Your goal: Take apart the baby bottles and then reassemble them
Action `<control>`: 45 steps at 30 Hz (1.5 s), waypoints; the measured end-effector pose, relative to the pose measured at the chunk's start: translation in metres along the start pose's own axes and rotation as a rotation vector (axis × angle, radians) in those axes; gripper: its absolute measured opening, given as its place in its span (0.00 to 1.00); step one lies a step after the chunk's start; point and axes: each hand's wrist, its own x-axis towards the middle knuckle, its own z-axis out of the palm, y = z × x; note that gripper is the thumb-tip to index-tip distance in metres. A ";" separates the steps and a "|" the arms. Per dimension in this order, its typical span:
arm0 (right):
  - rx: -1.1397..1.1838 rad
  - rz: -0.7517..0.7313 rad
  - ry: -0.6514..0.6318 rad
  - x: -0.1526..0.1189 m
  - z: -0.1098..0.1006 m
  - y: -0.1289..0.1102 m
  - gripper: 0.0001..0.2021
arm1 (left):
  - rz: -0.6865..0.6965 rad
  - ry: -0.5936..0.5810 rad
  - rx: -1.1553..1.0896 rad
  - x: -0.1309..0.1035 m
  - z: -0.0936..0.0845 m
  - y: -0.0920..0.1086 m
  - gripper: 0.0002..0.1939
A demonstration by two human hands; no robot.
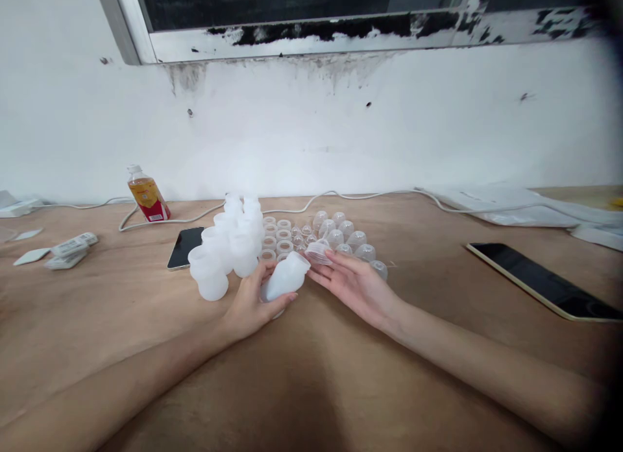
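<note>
My left hand [256, 296] is wrapped round a translucent white bottle [286, 275], tilted with its open mouth toward the right. Between the fingers of my right hand [357, 283] is a clear cap-like piece [318, 252], close to the bottle's mouth. Whether the two touch, I cannot tell. More translucent white bottles [211, 280] stand in rows beyond my left hand. Several white rings [268, 242] lie in rows behind the held bottle. Small clear nipple-shaped pieces [306, 230] sit beside them. Clear domed caps [357, 238] fill the rows on the right, partly hidden by my right hand.
A phone [185, 248] lies behind the bottles; a larger dark-screened device [545, 280] is at the right. A drink bottle [148, 196] stands near the wall, along which a white cable [311, 202] runs. Small white packets [71, 248] are at left, plastic bags [506, 205] at back right.
</note>
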 end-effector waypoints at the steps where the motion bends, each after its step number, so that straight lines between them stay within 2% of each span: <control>1: -0.043 -0.007 0.000 0.000 0.000 0.000 0.03 | -0.002 -0.011 0.007 0.000 -0.001 0.001 0.21; 5: -0.311 -0.089 -0.012 -0.002 0.003 0.002 0.10 | -0.035 -0.059 -0.003 -0.001 -0.003 0.004 0.20; 9: -0.519 -0.170 -0.010 -0.001 0.003 0.001 0.16 | -0.070 -0.109 -0.164 0.000 -0.006 0.004 0.20; 13: -0.510 -0.153 -0.103 0.000 0.001 -0.003 0.19 | -0.235 -0.239 -0.500 0.001 -0.007 0.006 0.20; 16: -0.434 -0.133 -0.193 0.000 0.000 -0.005 0.16 | -0.333 -0.367 -0.761 0.001 -0.006 0.009 0.20; 19: -0.415 -0.129 -0.188 0.000 0.000 -0.004 0.15 | -0.399 -0.427 -0.856 0.003 -0.008 0.014 0.22; 22: -0.506 -0.158 -0.098 0.001 -0.002 -0.002 0.15 | -0.361 -0.399 -0.671 0.005 -0.012 0.020 0.21; 25: -0.666 -0.170 -0.028 0.003 -0.005 -0.002 0.18 | -0.202 -0.209 -0.246 0.005 -0.015 0.026 0.21; 27: -0.773 -0.146 -0.029 0.003 -0.007 -0.002 0.21 | -0.070 -0.086 0.040 0.003 -0.015 0.029 0.22; 29: -0.867 -0.131 -0.050 0.000 -0.007 -0.004 0.21 | 0.019 -0.047 0.211 0.001 -0.015 0.030 0.23; 32: -0.918 -0.174 -0.105 -0.003 -0.006 -0.009 0.22 | 0.049 -0.044 0.245 0.000 -0.015 0.030 0.23; 36: -0.774 -0.355 -0.215 0.000 -0.006 -0.020 0.28 | 0.005 -0.042 0.138 0.002 -0.014 0.027 0.22; 38: -0.795 -0.399 -0.248 0.002 -0.007 -0.026 0.29 | -0.003 -0.057 0.104 0.003 -0.014 0.025 0.21; 42: -1.096 -0.358 -0.240 0.005 -0.007 -0.035 0.16 | 0.037 -0.073 0.164 0.002 -0.013 0.022 0.22; 45: -1.261 -0.229 -0.195 0.004 -0.007 -0.035 0.10 | 0.146 -0.088 0.290 -0.001 -0.013 0.020 0.24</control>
